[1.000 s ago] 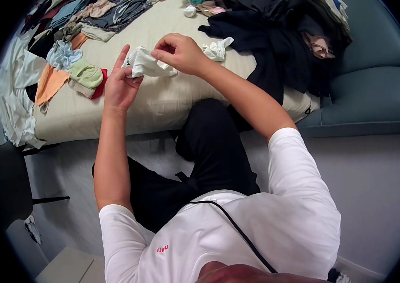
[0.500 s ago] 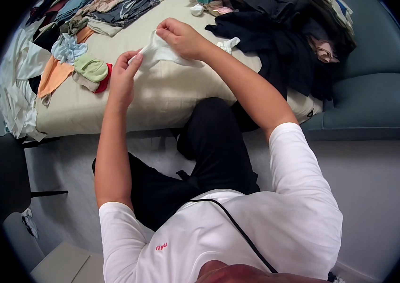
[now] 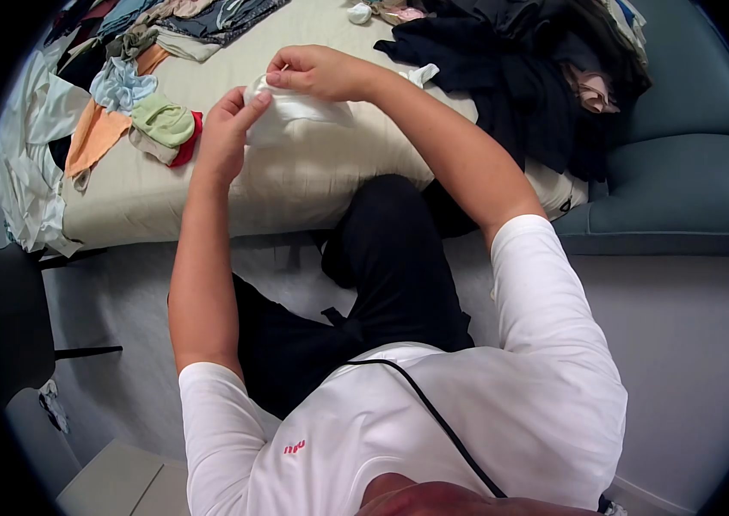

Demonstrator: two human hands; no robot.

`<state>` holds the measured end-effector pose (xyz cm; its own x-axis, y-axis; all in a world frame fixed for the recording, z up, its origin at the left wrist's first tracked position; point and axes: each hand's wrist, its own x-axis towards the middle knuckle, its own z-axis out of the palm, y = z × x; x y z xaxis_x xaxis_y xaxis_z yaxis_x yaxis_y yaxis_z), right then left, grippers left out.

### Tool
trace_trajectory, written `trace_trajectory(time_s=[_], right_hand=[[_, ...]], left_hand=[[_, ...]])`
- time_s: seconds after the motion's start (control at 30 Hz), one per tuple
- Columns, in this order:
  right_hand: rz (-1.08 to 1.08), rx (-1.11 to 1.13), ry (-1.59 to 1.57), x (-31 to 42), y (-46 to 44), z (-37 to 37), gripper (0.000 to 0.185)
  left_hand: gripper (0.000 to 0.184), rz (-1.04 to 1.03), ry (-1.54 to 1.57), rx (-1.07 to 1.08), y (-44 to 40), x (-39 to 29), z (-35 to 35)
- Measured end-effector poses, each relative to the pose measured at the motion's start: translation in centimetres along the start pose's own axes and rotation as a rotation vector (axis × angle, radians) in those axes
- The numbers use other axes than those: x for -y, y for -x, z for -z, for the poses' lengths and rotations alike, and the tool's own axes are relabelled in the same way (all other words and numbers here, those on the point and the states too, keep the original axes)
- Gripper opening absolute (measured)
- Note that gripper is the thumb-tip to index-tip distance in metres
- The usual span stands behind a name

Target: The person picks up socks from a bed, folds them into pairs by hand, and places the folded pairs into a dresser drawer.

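Observation:
A small white cloth (image 3: 295, 110) hangs between my two hands above the cream bed surface (image 3: 321, 163), its lower part blurred. My left hand (image 3: 231, 127) pinches its left end between thumb and fingers. Close beside, my right hand (image 3: 308, 73) grips the upper edge with bent fingers. Another white cloth (image 3: 420, 76) lies partly hidden behind my right forearm. To the left of my left hand is a light green folded cloth (image 3: 162, 119) on a red one (image 3: 187, 142).
Orange (image 3: 96, 138), light blue (image 3: 122, 84) and white clothes (image 3: 24, 155) lie at the left. Dark clothes (image 3: 510, 77) are heaped at the right, beside a blue-green padded seat (image 3: 682, 189). A dark chair (image 3: 12, 318) stands at the lower left.
The white cloth was draped over my open left hand; now both hands pinch it. My right hand has moved left, closer to my left hand, since half a second ago.

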<state>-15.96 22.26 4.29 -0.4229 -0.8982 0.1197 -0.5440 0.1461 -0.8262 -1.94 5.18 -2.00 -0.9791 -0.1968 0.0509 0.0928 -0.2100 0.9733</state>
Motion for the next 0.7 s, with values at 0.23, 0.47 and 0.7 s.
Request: trace_trajectory(time_s=[0.23,0.47,0.7], right_hand=[[-0.261,0.346,0.182,-5.1,1.7,2.8,0.037],[-0.408,-0.267,0.222,-7.2,2.7,1.1,0.032],[-0.176,-0.259,0.612,-5.9,3.5,1.6,0.019]], left_hand=[[0.04,-0.028,-0.696,-0.397,-1.3,1.4,2.3],[0.038,0.103,-1.199,-0.507,-1.2,1.7,1.6],[0.02,-0.485,-1.594,-0.554,0.4,0.6,-0.9]])
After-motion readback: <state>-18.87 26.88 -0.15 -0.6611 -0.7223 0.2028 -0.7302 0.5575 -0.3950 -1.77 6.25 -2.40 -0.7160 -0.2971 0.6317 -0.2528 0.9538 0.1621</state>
